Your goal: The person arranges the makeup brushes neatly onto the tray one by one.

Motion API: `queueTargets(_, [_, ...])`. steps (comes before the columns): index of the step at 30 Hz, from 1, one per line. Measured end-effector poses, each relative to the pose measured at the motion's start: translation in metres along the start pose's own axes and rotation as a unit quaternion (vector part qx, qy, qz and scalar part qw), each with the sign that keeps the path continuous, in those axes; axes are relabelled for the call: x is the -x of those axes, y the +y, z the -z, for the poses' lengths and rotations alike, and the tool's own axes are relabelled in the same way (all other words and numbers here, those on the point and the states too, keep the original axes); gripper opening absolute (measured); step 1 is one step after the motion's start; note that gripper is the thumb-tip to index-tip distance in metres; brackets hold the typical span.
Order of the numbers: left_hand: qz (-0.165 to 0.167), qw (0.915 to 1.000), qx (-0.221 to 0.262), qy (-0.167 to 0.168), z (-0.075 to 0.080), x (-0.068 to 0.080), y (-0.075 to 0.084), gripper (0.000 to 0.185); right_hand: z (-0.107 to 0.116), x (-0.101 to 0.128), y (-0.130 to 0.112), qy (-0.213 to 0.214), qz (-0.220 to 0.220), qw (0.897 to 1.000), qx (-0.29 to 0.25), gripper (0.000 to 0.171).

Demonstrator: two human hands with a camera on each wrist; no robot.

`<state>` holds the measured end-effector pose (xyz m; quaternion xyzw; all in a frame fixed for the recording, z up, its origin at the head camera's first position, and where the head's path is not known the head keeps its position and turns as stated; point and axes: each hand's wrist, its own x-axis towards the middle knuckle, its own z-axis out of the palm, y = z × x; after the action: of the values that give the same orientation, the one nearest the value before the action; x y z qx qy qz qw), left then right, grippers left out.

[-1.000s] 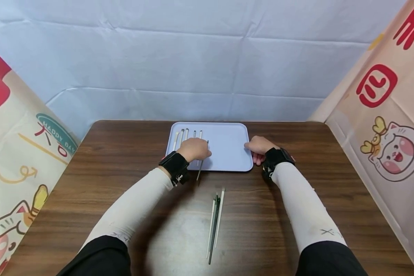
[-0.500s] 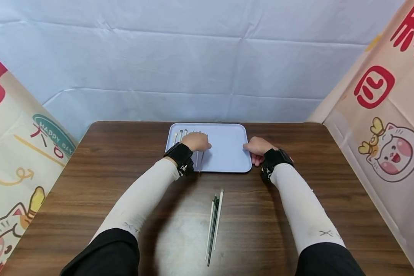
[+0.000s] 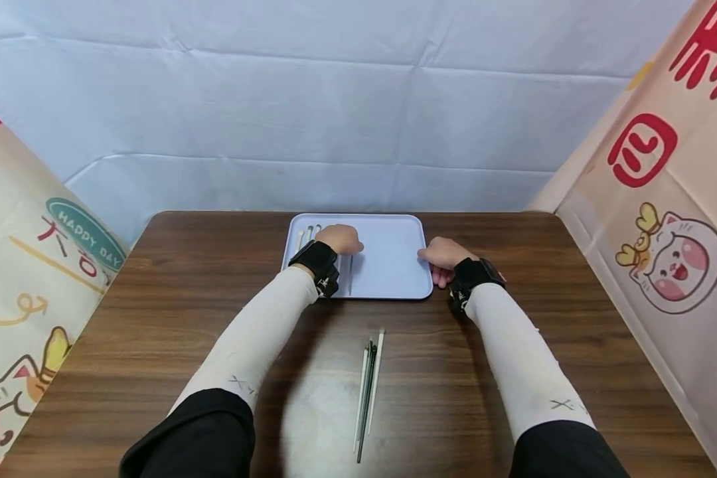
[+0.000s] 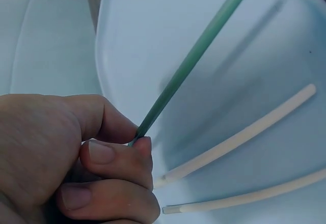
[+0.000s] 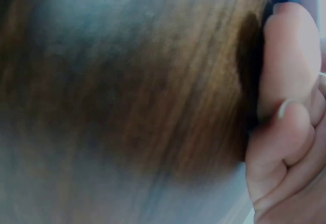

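My left hand point(image 3: 342, 239) is over the left half of a pale rectangular tray point(image 3: 391, 255). Between thumb and forefinger it pinches a slim green-handled paintbrush point(image 4: 193, 56), whose handle slants over the tray floor and casts a shadow; its bristle end is hidden by the fingers. Beside it in the left wrist view lie a pale-handled paintbrush point(image 4: 244, 132) and a second pale one point(image 4: 249, 196). My right hand point(image 3: 446, 254) grips the tray's right rim, thumb on top, other fingers curled at the outer side.
Several paintbrushes point(image 3: 301, 239) lie side by side at the tray's left end, partly behind the left hand. A loose bundle of green and pale brushes point(image 3: 367, 392) rests on the wooden table point(image 3: 215, 265) in front. A pale cloth point(image 3: 275, 119) hangs behind, printed sheets at both sides.
The left hand has moved slightly away from me, bringing the green paintbrush from overhanging the tray's near edge to within it. The right hand stays on the rim.
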<state>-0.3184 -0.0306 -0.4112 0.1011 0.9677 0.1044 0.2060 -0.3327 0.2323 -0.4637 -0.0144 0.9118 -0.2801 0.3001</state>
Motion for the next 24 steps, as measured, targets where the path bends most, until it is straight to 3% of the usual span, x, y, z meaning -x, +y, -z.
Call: queueTargets(24, [0.007,0.9997,-0.013,0.019,-0.0059,-0.0089,0.0034,0.028,-0.0006,0.0029,-0.0025,0.009,-0.004,1.000,0.001,0.052])
